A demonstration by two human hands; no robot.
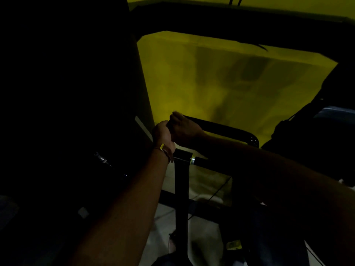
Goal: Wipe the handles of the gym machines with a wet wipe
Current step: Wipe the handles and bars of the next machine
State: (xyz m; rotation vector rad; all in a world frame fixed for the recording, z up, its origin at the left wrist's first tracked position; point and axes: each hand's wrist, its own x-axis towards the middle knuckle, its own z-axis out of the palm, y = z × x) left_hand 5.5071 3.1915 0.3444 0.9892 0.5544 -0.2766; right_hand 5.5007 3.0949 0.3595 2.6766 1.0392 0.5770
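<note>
Hands meet at far-left end of handle (pixel 221 127): right hand (pixel 184 129) curls over it, left hand (pixel 163 133) fisted beside, wipe not visible. Wiping prob. underway; next, slide grip right along bar.

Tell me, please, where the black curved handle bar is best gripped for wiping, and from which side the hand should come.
Grip the straight padded stretch of the black handle bar, between the right hand and the rounded end cap on the right. Come from above, fingers wrapping over the top: the bar lies nearly level and is round, with free space around it. Whether either hand holds a wipe is too dark to tell.
</note>
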